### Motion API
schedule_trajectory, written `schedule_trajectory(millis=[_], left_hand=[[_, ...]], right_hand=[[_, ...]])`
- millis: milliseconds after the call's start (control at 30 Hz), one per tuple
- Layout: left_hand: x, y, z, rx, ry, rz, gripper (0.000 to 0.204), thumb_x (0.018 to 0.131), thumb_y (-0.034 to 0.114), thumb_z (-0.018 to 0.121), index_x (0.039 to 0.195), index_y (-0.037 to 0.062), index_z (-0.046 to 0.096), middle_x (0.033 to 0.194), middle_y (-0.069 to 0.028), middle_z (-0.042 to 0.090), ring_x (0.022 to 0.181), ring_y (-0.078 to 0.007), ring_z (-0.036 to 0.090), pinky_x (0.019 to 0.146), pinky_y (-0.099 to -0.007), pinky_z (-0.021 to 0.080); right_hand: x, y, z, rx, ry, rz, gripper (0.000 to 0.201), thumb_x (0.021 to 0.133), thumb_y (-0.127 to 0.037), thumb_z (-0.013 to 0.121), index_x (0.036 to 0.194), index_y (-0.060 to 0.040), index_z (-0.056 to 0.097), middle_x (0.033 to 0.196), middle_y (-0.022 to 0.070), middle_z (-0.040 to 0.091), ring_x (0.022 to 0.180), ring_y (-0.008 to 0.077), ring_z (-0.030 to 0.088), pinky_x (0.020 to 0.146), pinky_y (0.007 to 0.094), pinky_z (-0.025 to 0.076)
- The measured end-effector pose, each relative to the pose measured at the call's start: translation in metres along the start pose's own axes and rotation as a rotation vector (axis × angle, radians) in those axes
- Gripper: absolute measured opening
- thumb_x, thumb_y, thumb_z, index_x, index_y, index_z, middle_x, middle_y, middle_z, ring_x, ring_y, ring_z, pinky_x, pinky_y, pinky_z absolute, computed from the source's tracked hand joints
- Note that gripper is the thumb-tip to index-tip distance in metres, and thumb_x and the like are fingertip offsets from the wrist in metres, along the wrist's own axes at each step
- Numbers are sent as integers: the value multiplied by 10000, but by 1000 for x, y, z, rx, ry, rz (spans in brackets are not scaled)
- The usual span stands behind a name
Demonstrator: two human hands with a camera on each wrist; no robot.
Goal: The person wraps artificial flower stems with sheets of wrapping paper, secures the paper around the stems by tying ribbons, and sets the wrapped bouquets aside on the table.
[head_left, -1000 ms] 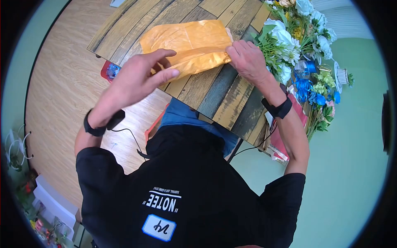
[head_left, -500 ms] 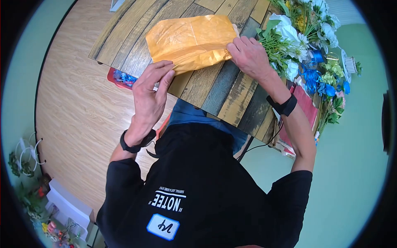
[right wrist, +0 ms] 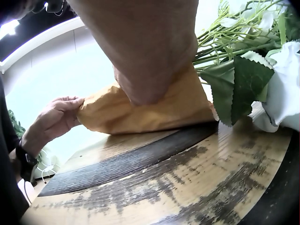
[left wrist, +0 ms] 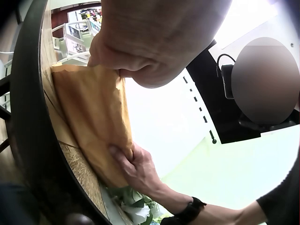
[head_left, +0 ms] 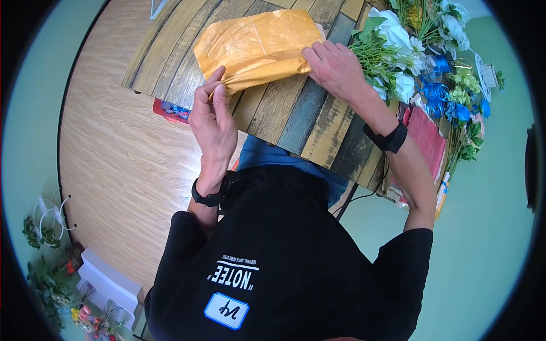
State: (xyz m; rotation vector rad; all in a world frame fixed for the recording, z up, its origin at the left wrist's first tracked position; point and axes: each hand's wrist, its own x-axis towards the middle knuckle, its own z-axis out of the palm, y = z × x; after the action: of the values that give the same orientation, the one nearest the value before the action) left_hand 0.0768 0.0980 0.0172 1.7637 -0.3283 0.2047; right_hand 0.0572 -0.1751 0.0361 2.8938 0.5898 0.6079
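A creased yellow-orange paper envelope [head_left: 259,42] lies across the plank-topped table, its near long edge folded into a thick roll. My left hand [head_left: 216,122] pinches the near left corner between thumb and fingers. At the near right end, my right hand [head_left: 336,68] grips the folded edge, thumb on the near side in the left wrist view. The right wrist view has the left hand [right wrist: 55,117] holding a raised end of the envelope [right wrist: 140,117], while the rest sits low along the tabletop. What the envelope contains is hidden.
White artificial flowers [head_left: 392,34] crowd the table right beside my right hand. Blue ribbon [head_left: 435,94] and a white spool [head_left: 483,77] lie farther right. A red bin [head_left: 170,111] stands below the table's left edge. Pink-red paper [head_left: 426,139] lies by my right forearm.
My left hand has come from hovering open over the envelope's near left side to pinching its corner. The near edge is now lifted and rolled tighter; the right hand keeps its grip.
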Motion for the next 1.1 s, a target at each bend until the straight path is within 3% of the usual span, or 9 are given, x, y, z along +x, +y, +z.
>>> schedule_trajectory(millis=[267, 367, 400, 433, 500, 600, 767, 933, 1100], left_hand=[[8, -9, -16, -170, -165, -281, 185, 1036, 119, 570, 1176, 7, 617, 1053, -56, 708, 768, -27, 516, 690, -189, 428], [18, 0, -21, -73, -212, -335, 256, 1025, 107, 588, 1260, 5, 592, 1069, -106, 714, 951, -95, 632, 815, -242, 497], [19, 4, -18, -33, -152, -196, 316, 995, 46, 590, 1310, 21, 575, 1158, -134, 702, 1062, -176, 649, 889, -295, 506], [19, 6, -16, -29, -149, -194, 316, 995, 46, 590, 1310, 21, 575, 1158, -134, 702, 1062, -176, 649, 889, -295, 506], [23, 8, -15, 518, 86, 537, 388, 943, -12, 611, 1328, 25, 574, 1292, -159, 648, 1198, -279, 612, 987, -346, 480], [3, 16, -9, 609, -70, 621, 471, 878, -20, 660, 1339, 42, 580, 1345, -147, 603, 1255, -305, 567, 1087, -418, 392], [15, 7, 5, 727, -246, 776, 477, 871, 70, 697, 1333, 45, 579, 1293, -110, 613, 1180, -267, 582, 1102, -439, 335], [43, 0, 0, 825, -314, 940, 480, 891, 161, 702, 1336, 30, 576, 1081, -79, 641, 973, -219, 619, 900, -372, 444], [56, -13, -3, 859, -437, 953, 466, 919, 187, 686, 1342, 33, 567, 959, -54, 607, 835, -190, 584, 752, -339, 445]], right_hand=[[-7, 2, 8, -40, -7, -15, 97, 820, -164, 632, 841, -114, 551, 762, 28, 575, 750, 196, 642, 632, 326, 513], [-8, 1, 11, -24, -26, -14, 94, 826, -158, 626, 832, -113, 544, 741, 33, 581, 715, 202, 653, 608, 334, 522], [-8, 1, 12, -18, -36, -9, 96, 827, -156, 627, 830, -112, 542, 733, 37, 586, 700, 205, 658, 596, 339, 527], [-6, 0, 10, -17, -32, -10, 96, 827, -156, 627, 830, -112, 542, 733, 37, 586, 700, 205, 658, 596, 339, 527], [-3, 2, 7, 6, -26, 4, 99, 830, -152, 631, 830, -104, 544, 737, 51, 601, 701, 215, 669, 592, 354, 537], [-3, 5, 7, 68, -107, 70, 294, 753, -180, 754, 933, -101, 535, 790, 54, 575, 784, 238, 643, 669, 364, 499], [0, 2, -4, 118, -120, 88, 300, 767, -197, 755, 937, -95, 529, 797, 67, 590, 794, 258, 648, 679, 381, 509], [-2, -1, -8, 156, -167, 134, 293, 801, -215, 751, 941, -88, 525, 796, 76, 601, 795, 271, 653, 669, 398, 516], [0, 0, -9, 128, -221, 128, 298, 827, -236, 746, 943, -80, 520, 797, 82, 615, 767, 288, 663, 635, 411, 527]])
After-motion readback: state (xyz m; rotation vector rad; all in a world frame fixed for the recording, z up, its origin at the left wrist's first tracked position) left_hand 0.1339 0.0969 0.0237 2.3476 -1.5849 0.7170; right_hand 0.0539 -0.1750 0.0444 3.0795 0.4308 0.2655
